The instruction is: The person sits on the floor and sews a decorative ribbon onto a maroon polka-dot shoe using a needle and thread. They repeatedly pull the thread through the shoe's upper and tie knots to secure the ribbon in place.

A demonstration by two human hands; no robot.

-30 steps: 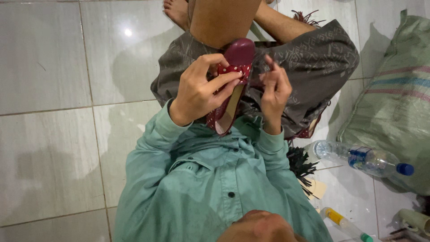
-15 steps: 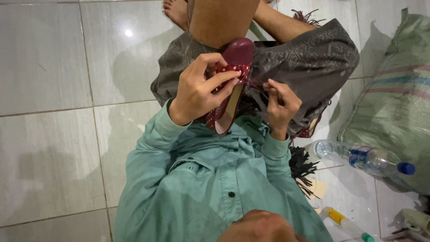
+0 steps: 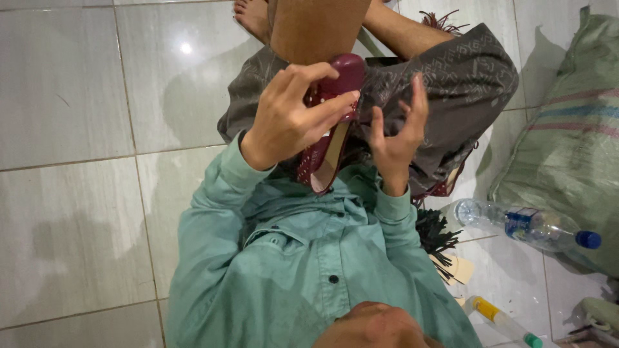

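The left hand point(image 3: 287, 119) is gripping a dark red shoe point(image 3: 329, 129), fingers wrapping over its upper near the rounded toe, thumb side hidden. The shoe is standing nearly upright over the lap, toe pointing away from the body, tan insole facing right. The right hand point(image 3: 394, 138) is hovering just right of the shoe, fingers spread and holding nothing, apart from it. Right of the shoe, well apart, a clear plastic bottle point(image 3: 525, 225) is lying on the tiled floor point(image 3: 71, 129) against a green sack point(image 3: 567, 135).
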